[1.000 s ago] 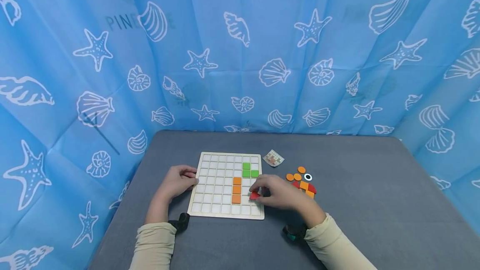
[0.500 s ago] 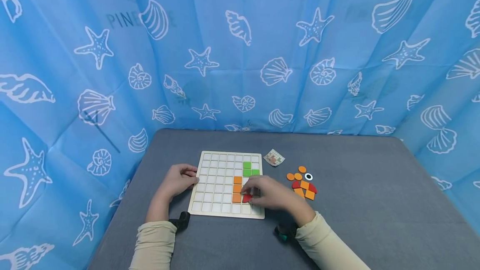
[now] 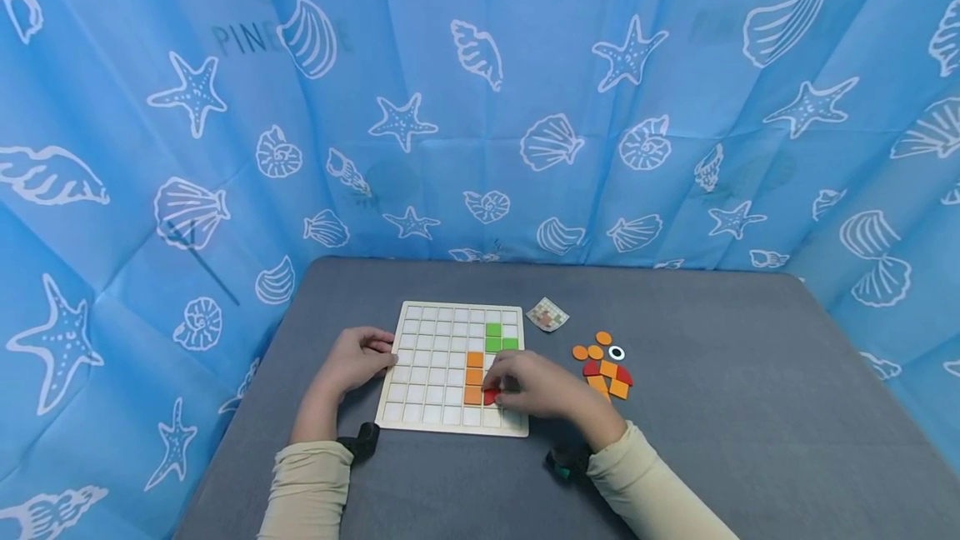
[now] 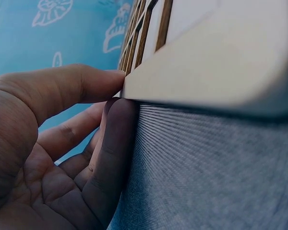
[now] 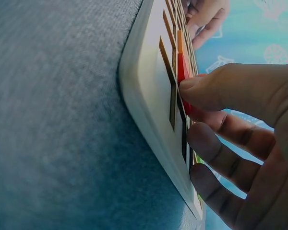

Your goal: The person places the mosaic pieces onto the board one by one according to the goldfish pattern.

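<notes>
A white board with a grid of square cells (image 3: 450, 430) lies on the grey table. My left hand (image 3: 358, 363) pinches its left edge, thumb (image 4: 103, 84) on top and a finger underneath. Over the board's lower right, my right hand (image 3: 536, 386) holds a small red tile (image 5: 181, 67) between thumb and index finger. That tile sits in or just over the cell right of the lowest of three orange squares (image 3: 474, 375). Green squares (image 3: 492, 330) fill cells at the upper right, partly covered by the right hand.
Right of the board lie loose pieces: orange discs (image 3: 603, 338), a white ring with a dark centre (image 3: 616, 352), orange squares (image 3: 608, 369) and red pieces (image 3: 624, 376). A small patterned card (image 3: 547, 315) lies by the upper right corner. A blue shell-print curtain (image 3: 480, 148) hangs behind.
My right hand has moved left with the red tile, up to the orange column, and has barely shifted in the last half second. The left hand stays at the board's edge.
</notes>
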`<control>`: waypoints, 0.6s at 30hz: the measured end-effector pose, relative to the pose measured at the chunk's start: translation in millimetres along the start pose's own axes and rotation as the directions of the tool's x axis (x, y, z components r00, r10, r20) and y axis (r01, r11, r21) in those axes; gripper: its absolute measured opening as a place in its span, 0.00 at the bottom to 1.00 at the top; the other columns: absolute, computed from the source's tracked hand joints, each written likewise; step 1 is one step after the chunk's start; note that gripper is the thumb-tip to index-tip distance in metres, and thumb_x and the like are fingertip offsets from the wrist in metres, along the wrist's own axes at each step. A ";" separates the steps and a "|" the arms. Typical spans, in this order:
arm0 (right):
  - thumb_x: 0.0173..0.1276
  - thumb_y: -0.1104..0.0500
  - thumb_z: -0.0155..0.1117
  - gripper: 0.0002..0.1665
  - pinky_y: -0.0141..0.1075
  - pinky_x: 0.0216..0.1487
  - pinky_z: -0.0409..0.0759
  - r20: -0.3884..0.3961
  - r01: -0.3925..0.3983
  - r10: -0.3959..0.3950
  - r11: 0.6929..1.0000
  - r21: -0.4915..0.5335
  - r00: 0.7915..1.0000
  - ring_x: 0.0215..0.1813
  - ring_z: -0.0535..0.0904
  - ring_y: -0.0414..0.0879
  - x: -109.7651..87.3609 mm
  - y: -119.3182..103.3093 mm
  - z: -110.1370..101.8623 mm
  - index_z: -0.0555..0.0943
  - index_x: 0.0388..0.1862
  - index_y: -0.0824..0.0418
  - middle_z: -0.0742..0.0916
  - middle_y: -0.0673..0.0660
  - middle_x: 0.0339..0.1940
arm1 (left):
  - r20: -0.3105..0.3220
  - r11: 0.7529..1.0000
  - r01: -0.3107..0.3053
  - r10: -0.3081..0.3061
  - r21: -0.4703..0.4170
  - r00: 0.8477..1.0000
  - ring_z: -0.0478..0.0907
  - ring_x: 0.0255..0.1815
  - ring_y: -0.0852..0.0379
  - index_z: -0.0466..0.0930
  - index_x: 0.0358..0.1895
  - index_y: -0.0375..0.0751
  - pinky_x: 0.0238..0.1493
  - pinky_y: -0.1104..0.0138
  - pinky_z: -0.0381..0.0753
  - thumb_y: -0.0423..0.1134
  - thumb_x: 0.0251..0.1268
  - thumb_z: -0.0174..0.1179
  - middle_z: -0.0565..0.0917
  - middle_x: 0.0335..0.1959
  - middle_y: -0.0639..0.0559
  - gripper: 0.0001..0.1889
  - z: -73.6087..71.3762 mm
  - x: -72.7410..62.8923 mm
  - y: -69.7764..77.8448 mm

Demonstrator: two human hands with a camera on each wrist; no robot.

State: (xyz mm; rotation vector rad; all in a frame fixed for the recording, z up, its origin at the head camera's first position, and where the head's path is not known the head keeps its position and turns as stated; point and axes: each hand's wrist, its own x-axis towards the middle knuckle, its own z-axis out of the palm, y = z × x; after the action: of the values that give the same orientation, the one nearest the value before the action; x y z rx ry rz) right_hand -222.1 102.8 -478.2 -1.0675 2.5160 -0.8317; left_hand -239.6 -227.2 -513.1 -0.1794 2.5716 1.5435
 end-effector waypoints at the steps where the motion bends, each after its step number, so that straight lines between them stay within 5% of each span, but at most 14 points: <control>1: 0.70 0.65 0.72 0.10 0.33 0.45 0.81 0.001 -0.001 0.001 1.000 0.000 1.000 0.42 0.80 0.44 0.3 -0.2 0.3 0.91 0.48 0.57 0.88 0.51 0.46 | -0.003 1.000 0.005 -0.005 -0.001 1.000 0.85 0.37 0.54 0.84 0.59 0.32 0.40 0.61 0.90 0.30 0.66 0.70 0.85 0.45 0.41 0.19 -0.1 0.0 0.1; 10: 0.70 0.65 0.72 0.10 0.32 0.44 0.83 -0.018 0.015 -0.014 1.000 0.026 1.000 0.41 0.80 0.41 -3.7 6.0 -2.0 0.90 0.48 0.56 0.88 0.50 0.46 | 0.002 1.000 0.012 -0.012 -0.010 1.000 0.85 0.37 0.54 0.84 0.59 0.31 0.40 0.60 0.90 0.29 0.65 0.70 0.85 0.45 0.41 0.19 -0.1 -0.3 0.9; 18: 0.72 0.65 0.71 0.10 0.34 0.39 0.82 -0.160 -0.006 0.018 0.997 0.072 0.987 0.38 0.79 0.41 -28.3 27.9 -23.5 0.90 0.50 0.60 0.88 0.54 0.44 | 0.009 1.000 0.009 -0.009 -0.014 1.000 0.85 0.37 0.53 0.84 0.59 0.31 0.39 0.61 0.90 0.29 0.65 0.70 0.85 0.44 0.40 0.19 -0.2 -0.8 0.5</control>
State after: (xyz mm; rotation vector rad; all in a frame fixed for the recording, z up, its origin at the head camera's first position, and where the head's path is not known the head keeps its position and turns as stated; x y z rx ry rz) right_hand -229.3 148.4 -475.5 -0.9981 2.5983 -1.0337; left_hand -239.0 -227.2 -512.5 -0.1848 2.5497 1.5562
